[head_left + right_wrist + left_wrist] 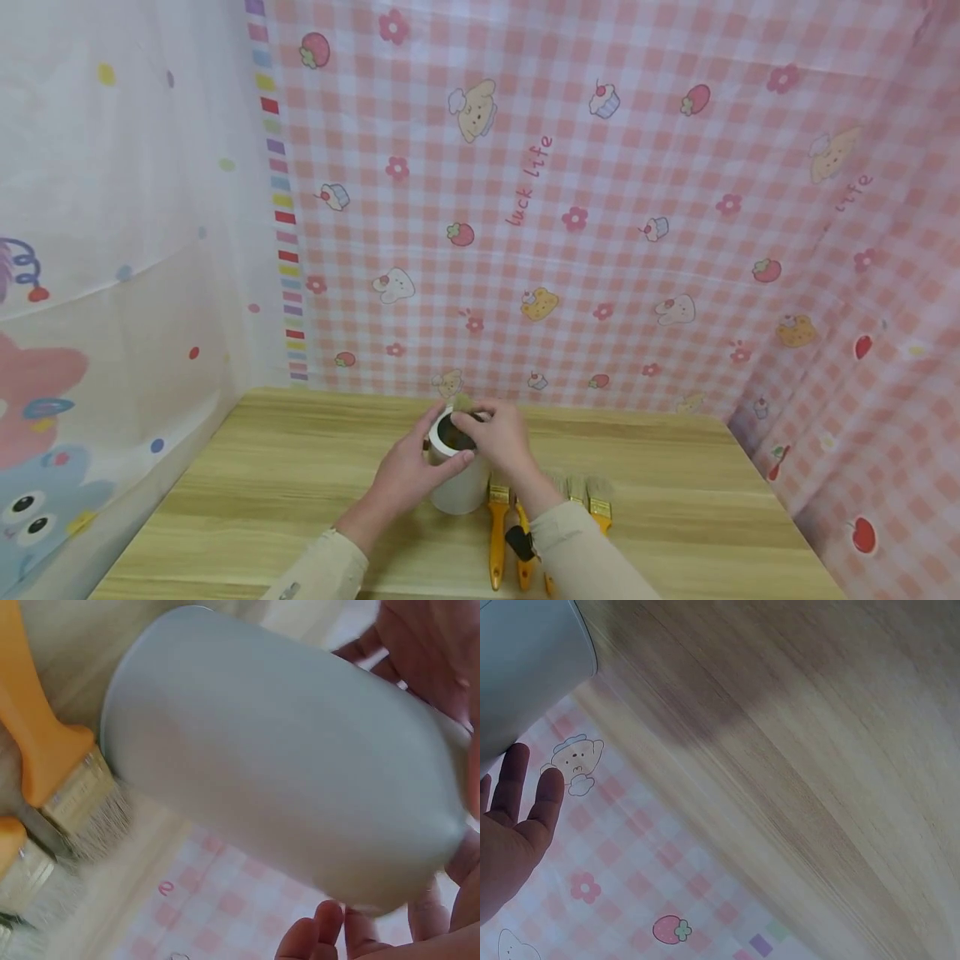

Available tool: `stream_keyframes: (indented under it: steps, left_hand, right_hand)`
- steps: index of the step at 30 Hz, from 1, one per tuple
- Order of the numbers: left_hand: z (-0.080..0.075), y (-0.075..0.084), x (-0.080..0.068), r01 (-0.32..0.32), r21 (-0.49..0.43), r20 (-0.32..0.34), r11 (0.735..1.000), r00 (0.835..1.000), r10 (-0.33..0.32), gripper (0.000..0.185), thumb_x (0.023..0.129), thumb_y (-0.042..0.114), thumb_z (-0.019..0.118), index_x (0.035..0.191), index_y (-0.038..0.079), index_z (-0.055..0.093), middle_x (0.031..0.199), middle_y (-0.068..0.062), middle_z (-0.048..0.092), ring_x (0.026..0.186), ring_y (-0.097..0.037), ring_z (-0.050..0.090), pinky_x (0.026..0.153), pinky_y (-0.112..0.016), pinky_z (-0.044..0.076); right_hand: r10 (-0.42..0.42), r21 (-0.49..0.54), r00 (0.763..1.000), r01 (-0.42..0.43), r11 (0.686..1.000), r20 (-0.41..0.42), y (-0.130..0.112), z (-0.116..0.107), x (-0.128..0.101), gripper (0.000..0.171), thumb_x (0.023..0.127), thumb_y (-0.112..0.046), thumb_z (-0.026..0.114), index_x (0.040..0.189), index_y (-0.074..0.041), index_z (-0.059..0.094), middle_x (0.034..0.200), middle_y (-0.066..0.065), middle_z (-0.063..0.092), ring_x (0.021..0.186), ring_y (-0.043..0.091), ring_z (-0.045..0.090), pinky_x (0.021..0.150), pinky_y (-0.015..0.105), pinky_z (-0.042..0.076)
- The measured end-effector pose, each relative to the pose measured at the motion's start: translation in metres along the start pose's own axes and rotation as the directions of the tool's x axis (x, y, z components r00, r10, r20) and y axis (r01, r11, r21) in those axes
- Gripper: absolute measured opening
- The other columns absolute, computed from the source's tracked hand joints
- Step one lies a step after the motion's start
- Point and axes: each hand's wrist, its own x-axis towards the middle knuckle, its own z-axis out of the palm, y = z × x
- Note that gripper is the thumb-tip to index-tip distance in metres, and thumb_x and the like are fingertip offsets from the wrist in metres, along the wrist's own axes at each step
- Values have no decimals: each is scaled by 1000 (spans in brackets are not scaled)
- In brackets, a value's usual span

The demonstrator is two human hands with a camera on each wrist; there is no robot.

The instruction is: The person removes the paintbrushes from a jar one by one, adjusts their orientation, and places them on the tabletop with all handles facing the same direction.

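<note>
- A person sits at a pale wooden counter walled in by pink checked cloth printed with strawberries, cupcakes and small animals.
- A white cylindrical cup with a dark inside stands upright near the middle of the counter, between both hands.
- The left hand wraps round the cup's left side, fingers curled on the wall and thumb near the rim, a hold that looks meant to steady it.
- The right hand sits at the rim from the right, fingertips bent over the opening. They seem to pinch something small and pale there, though what it is cannot be told.
- In the right wrist view the cup fills the frame, with fingertips curled close under its rim.
- Several yellow-handled paintbrushes lie flat just right of the cup, bristles pointing away from the person, partly under the right sleeve, within easy reach.
- Their bristles lie right beside the cup's base.
</note>
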Motion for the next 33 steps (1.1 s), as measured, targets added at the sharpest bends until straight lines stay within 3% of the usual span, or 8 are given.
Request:
stream_keyframes:
  steps: [5, 10, 16, 19, 23, 26, 31, 33]
  left_hand:
    - [0, 1, -1, 1, -4, -2, 1000, 1000, -1, 101, 89, 73, 74, 170, 36, 28, 162, -14, 53, 138, -40, 60, 101, -67, 56]
    - [1, 1, -1, -9, -3, -4, 1000, 1000, 9, 102, 88, 74, 73, 170, 32, 29, 163, -14, 52, 138, -41, 60, 104, -69, 53]
    - [1, -1, 0, -9, 1, -15, 1000, 1000, 9, 101, 87, 75, 74, 169, 35, 29, 163, -13, 52, 137, -41, 61, 104, -70, 53]
    - [2, -1, 0, -8, 1, -22, 1000, 1000, 8, 101, 86, 76, 74, 169, 36, 30, 161, -13, 55, 136, -39, 62, 103, -69, 54]
    - [2, -1, 0, -7, 2, -29, 1000, 1000, 7, 101, 86, 76, 75, 168, 36, 32, 159, -13, 57, 135, -38, 63, 102, -67, 55]
    - [2, -1, 0, -8, 8, -34, 1000, 999, 8, 101, 86, 75, 75, 168, 36, 32, 158, -13, 58, 134, -37, 63, 102, -66, 55]
    - [2, 1, 0, -5, 14, -42, 1000, 999, 6, 101, 86, 74, 76, 168, 35, 33, 157, -12, 59, 132, -36, 64, 101, -65, 56]
    - [3, 1, 0, -4, 12, -39, 1000, 999, 5, 101, 86, 74, 76, 168, 34, 34, 157, -12, 59, 132, -36, 64, 100, -65, 56]
  right_hand:
    - [5, 166, 1000, -2, 986, -14, -6, -18, 3, 26, 97, -36, 80, 106, -12, 83, 133, 14, 73, 130, 37, 62, 104, 56, 57]
    - [14, 258, 998, 0, 966, -55, -14, -37, 7, 27, 95, -35, 83, 108, -11, 83, 106, 5, 75, 100, 20, 62, 86, 35, 54]
    - [25, 359, 998, -1, 933, -63, -15, -59, 11, 26, 97, -34, 81, 110, -11, 83, 104, -1, 78, 106, 17, 65, 102, 41, 50]
    - [36, 372, 996, -5, 928, -76, -15, -70, 12, 27, 98, -33, 80, 110, -8, 81, 101, -1, 78, 102, 16, 66, 99, 41, 51]
    - [65, 370, 994, -27, 928, -90, -11, -82, 13, 36, 101, -31, 77, 125, -4, 75, 109, 6, 79, 91, 11, 69, 90, 32, 54]
    - [88, 385, 992, -45, 922, -94, -7, -90, 15, 48, 101, -28, 77, 144, -9, 66, 117, 12, 81, 86, 8, 74, 87, 30, 59]
    - [126, 441, 988, -73, 895, -93, 2, -101, 16, 62, 102, -21, 76, 159, -25, 52, 104, 10, 83, 78, 10, 78, 77, 29, 65]
    - [139, 474, 987, -83, 876, -83, 5, -105, 15, 63, 103, -17, 74, 160, -26, 48, 98, 7, 83, 75, 11, 78, 71, 26, 64]
